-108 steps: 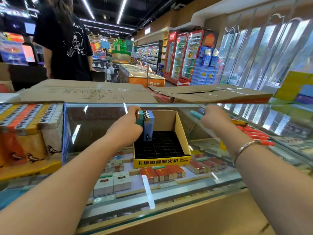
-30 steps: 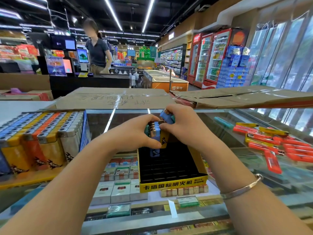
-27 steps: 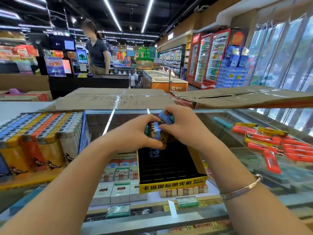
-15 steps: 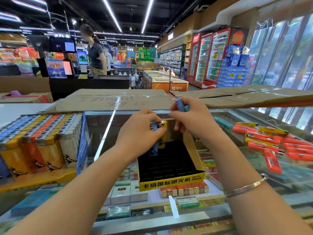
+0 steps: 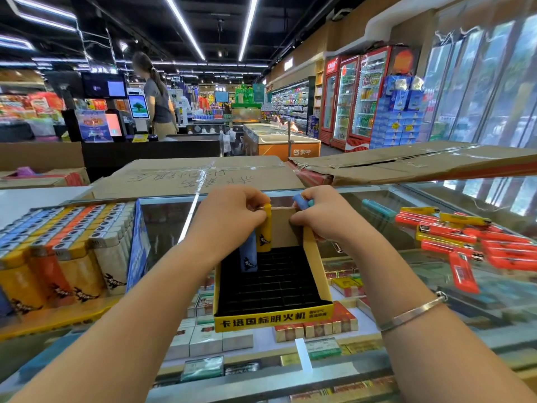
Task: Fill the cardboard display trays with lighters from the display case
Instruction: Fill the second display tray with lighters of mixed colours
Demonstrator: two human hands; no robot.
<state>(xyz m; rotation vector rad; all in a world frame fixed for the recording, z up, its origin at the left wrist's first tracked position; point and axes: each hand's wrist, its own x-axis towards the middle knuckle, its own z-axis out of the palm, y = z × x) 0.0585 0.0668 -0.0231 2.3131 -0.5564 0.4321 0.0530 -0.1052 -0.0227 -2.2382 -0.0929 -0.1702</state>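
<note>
A yellow cardboard display tray (image 5: 273, 318) with a black slotted grid stands on the glass counter. My left hand (image 5: 232, 219) grips a yellow lighter (image 5: 265, 237) and a blue lighter (image 5: 247, 257), held upright at the tray's back left corner, their lower ends down at the grid. My right hand (image 5: 322, 216) holds blue and teal lighters (image 5: 302, 201) in its fist and rests on the tray's back right wall. Loose red and yellow lighters (image 5: 453, 237) lie scattered on the glass to the right.
A full tray of upright lighters (image 5: 64, 245) stands at the left on the counter. Flattened cardboard boxes (image 5: 203, 173) lie behind. Cigarette packs (image 5: 203, 341) fill the case under the glass. A person (image 5: 157, 97) stands at the checkout far back.
My left hand has lowered the lighters to the tray's back left corner. My right hand has drawn apart to the right with its blue lighter and come down onto the tray's back wall.
</note>
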